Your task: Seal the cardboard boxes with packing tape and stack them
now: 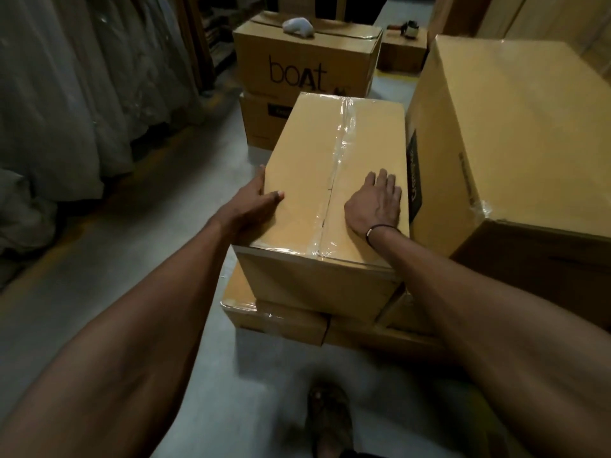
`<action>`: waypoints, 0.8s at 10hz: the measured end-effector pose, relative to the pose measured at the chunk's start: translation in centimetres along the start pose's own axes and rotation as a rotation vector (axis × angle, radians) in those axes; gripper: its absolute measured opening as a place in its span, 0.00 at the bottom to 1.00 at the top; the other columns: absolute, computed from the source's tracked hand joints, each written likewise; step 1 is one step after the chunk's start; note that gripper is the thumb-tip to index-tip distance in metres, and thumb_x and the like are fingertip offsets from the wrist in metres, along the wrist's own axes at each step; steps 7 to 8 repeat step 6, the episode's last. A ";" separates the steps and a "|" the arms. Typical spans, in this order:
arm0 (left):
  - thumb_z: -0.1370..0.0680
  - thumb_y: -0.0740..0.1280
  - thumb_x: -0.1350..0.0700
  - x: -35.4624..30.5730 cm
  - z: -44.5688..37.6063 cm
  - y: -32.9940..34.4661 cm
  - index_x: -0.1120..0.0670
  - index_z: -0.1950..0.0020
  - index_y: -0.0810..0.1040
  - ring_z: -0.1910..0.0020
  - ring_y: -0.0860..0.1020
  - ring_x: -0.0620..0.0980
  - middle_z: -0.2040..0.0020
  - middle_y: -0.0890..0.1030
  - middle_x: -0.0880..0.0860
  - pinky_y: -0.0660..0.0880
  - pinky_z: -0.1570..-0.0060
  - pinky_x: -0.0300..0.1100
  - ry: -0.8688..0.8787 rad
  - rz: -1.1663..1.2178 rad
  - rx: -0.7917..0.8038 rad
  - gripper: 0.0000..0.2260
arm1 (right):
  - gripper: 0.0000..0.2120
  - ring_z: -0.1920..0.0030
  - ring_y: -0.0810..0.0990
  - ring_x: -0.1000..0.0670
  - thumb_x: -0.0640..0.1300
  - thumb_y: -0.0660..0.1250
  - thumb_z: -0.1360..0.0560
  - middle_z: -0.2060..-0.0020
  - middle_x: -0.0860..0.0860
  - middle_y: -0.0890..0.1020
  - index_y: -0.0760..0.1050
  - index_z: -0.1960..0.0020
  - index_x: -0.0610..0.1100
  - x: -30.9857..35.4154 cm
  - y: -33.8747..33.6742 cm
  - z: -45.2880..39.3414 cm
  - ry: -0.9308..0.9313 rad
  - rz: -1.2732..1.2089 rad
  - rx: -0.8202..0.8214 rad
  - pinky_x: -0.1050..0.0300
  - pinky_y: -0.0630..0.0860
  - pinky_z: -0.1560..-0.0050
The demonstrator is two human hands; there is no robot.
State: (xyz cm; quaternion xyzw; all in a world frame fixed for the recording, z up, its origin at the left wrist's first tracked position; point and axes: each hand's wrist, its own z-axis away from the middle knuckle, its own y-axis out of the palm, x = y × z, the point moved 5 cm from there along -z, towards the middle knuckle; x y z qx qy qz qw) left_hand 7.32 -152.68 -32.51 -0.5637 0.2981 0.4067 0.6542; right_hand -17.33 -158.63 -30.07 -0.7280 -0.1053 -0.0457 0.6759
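Observation:
A brown cardboard box (307,180) with clear tape along its centre seam sits on top of flatter boxes (274,319) on the floor. My left hand (256,201) holds the box's left top edge, thumb on the lid and fingers down the side. My right hand (375,201) lies flat on the lid, right of the seam, fingers straight. A tape dispenser (408,29) rests on a small box far back on the right.
A tall taped box (515,133) stands tight against the right side. Two stacked boxes marked "boat" (304,61) stand behind, with a white cloth (298,27) on top. Plastic-covered bundles (66,110) line the left. My sandalled foot (329,421) is on the grey floor.

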 end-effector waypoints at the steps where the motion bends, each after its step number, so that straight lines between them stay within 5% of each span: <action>1: 0.15 0.59 0.42 1.0 0.9 0.2 0.48 0.17 0.53 0.29 0.73 0.58 0.23 0.68 0.56 0.72 0.30 0.61 -0.038 -0.174 -0.147 0.29 | 0.30 0.18 0.49 0.40 0.47 0.55 0.18 0.18 0.41 0.52 0.54 0.18 0.41 0.9 0.3 1.1 -0.085 -0.008 0.029 0.43 0.46 0.19; 2: 0.13 0.54 0.42 1.2 2.4 0.9 0.50 0.15 0.52 0.20 0.62 0.60 0.16 0.54 0.54 0.65 0.23 0.59 -0.092 -0.378 -0.266 0.28 | 0.29 0.18 0.49 0.40 0.46 0.55 0.18 0.18 0.42 0.53 0.56 0.18 0.43 1.6 0.1 2.5 -0.144 -0.053 0.049 0.42 0.46 0.19; 3: 0.13 0.55 0.43 0.1 4.0 1.3 0.50 0.16 0.59 0.19 0.58 0.59 0.15 0.53 0.55 0.59 0.22 0.57 -0.093 -0.503 -0.253 0.26 | 0.28 0.18 0.50 0.40 0.46 0.55 0.18 0.18 0.41 0.54 0.57 0.18 0.43 1.5 -0.2 4.2 -0.161 -0.050 0.076 0.42 0.48 0.19; 4: 0.14 0.60 0.46 -1.3 7.2 0.7 0.52 0.26 0.75 0.23 0.64 0.58 0.19 0.61 0.56 0.62 0.24 0.58 -0.059 -0.637 -0.231 0.19 | 0.28 0.19 0.52 0.39 0.45 0.57 0.19 0.19 0.40 0.56 0.60 0.20 0.42 1.7 -1.1 6.4 -0.153 -0.077 0.169 0.42 0.49 0.19; 5: 0.15 0.62 0.45 -2.0 12.4 -0.9 0.52 0.32 0.81 0.24 0.67 0.55 0.20 0.66 0.54 0.63 0.25 0.58 -0.072 -0.661 -0.260 0.17 | 0.26 0.24 0.61 0.38 0.43 0.58 0.23 0.23 0.39 0.64 0.69 0.26 0.39 2.9 -2.4 9.8 -0.190 -0.100 0.268 0.41 0.63 0.24; 8: 0.15 0.62 0.45 -3.3 18.5 -3.0 0.53 0.31 0.80 0.25 0.69 0.55 0.23 0.71 0.53 0.65 0.25 0.56 -0.063 -0.623 -0.375 0.18 | 0.24 0.26 0.64 0.40 0.42 0.59 0.20 0.25 0.40 0.67 0.67 0.25 0.38 5.2 -4.9 13.8 -0.303 -0.183 0.327 0.45 0.67 0.28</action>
